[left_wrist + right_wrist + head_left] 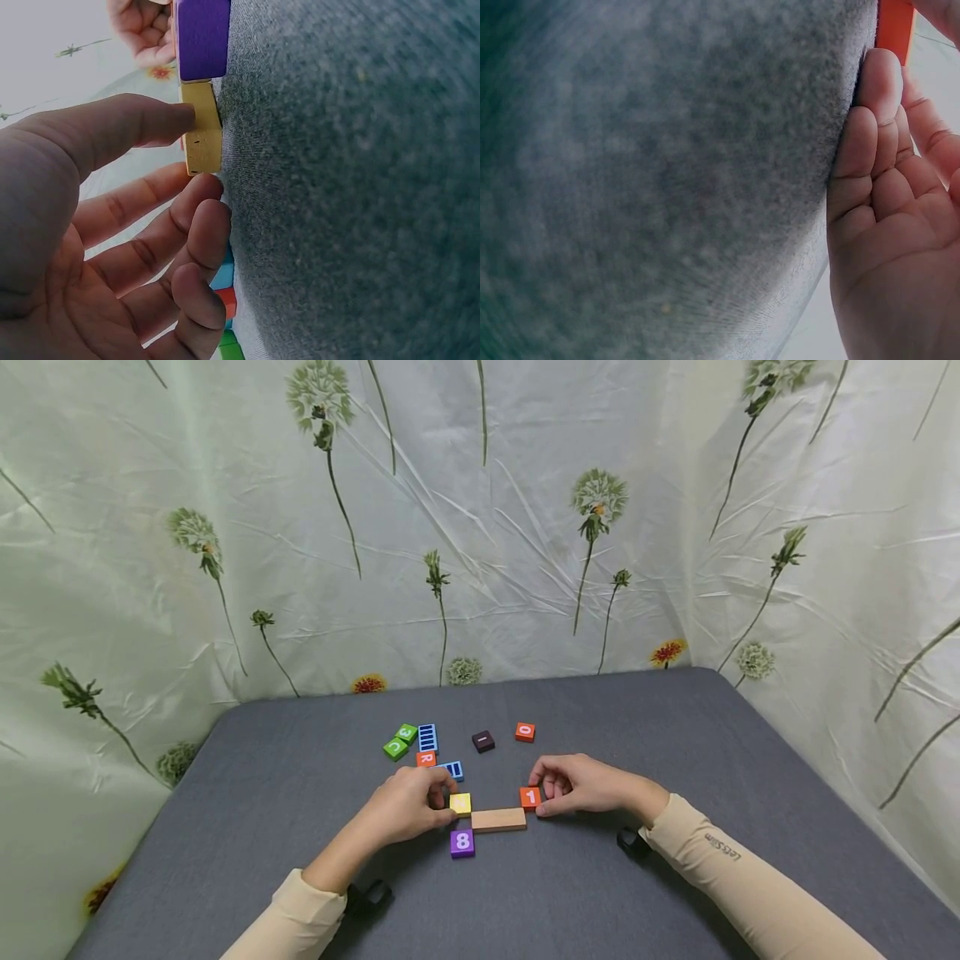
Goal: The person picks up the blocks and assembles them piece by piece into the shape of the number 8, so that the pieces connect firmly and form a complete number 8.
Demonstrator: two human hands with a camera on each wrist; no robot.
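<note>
Grey table point(285, 793), small coloured tiles point(461, 805), plain wooden block point(498, 820)

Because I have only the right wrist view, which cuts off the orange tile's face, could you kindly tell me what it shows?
Observer: The orange tile bears a white 1.
Operator: Thank you; is anything else being held?
Observer: Yes, the left hand pinches the yellow tile.
Operator: And what lies on that one's near side?
Observer: A purple tile, marked with a white 8.

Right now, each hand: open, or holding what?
Left hand: pinches the yellow block.
Right hand: pinches the orange 1 block.
</note>
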